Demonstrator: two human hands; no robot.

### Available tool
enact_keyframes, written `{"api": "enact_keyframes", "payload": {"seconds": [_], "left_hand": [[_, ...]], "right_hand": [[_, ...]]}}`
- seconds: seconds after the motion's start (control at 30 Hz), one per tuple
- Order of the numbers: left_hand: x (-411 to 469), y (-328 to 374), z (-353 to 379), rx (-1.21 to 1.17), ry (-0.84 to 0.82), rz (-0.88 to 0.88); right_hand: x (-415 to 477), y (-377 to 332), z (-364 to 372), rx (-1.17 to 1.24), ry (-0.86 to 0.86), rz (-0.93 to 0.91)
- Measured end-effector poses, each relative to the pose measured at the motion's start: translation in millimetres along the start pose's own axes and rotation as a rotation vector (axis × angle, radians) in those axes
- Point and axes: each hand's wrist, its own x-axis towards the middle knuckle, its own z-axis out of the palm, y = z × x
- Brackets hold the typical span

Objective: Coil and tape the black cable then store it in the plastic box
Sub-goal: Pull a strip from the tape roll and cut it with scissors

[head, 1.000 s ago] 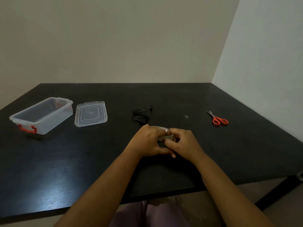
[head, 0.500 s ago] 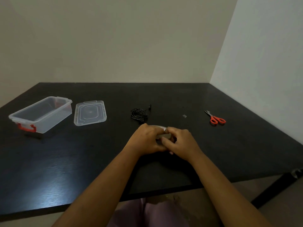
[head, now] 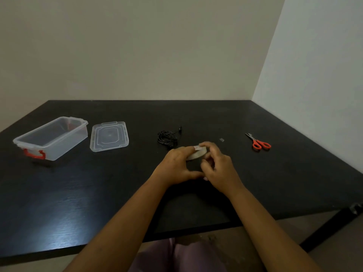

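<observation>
The main risk I see is the tape itself. If the free end comes up crooked, the strip can fold back and stick to itself or to the skin before it reaches the cable. The black cable (head: 167, 138) lies loosely bundled on the bench (head: 294, 173) at 12 o'clock, just beyond the hands and untouched. Nothing binds it, and its plug end pokes out at the bundle's 1 o'clock, so I judge the loops could spring apart once lifted. The scissors (head: 259, 143) sit well apart at 2 o'clock, so a long pulled strip may hang and twist while one hand reaches for them.

My left hand (head: 175, 166) grips the tape roll (head: 196, 153), its fingers (head: 185, 152) curled round the roll's 9 o'clock side. The fingers (head: 208, 147) of my right hand (head: 219, 170) are bent narrowly over the far rim, apparently picking at the tape end near a small red mark. I cannot tell whether the end has lifted.

The plastic box (head: 51, 138) stands open at 10 o'clock, its lid (head: 109, 136) flat just beside it. A small scrap (head: 222, 139) lies between the roll and the scissors.
</observation>
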Motion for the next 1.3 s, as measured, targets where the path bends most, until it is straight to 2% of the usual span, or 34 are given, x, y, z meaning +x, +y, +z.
{"api": "enact_keyframes", "payload": {"seconds": [0.07, 0.2, 0.3, 0.43, 0.63, 0.83, 1.0, 1.3], "left_hand": [[1.8, -5.0, 1.6, -0.025, -0.002, -0.056], [4.1, -8.0, 5.5, -0.131, -0.027, -0.043], [5.2, -6.0, 9.9, -0.182, -0.034, -0.036], [6.4, -9.9, 17.0, -0.166, -0.066, -0.040], [3.9, 1.7, 11.3, -0.186, -0.042, -0.005], [3.1, 3.9, 10.0, -0.191, -0.020, 0.003], [1.7, 8.1, 9.2, -0.177, -0.002, 0.007], [4.3, 17.9, 12.0, -0.172, 0.048, -0.069]], "right_hand": [[0.5, -0.7, 1.8, -0.033, 0.106, -0.047], [0.6, -2.7, 7.6, -0.277, 0.268, -0.180], [1.0, -2.7, 12.8, -0.326, 0.354, -0.274], [2.5, -0.8, 11.5, -0.343, 0.448, -0.290], [3.4, 1.0, 13.3, -0.341, 0.443, -0.336], [7.0, 2.3, 18.4, -0.551, 0.428, -0.368], [11.2, 0.9, 21.3, -0.626, 0.409, -0.295], [22.6, 10.3, 0.1, -0.196, 0.508, 0.029]]}}
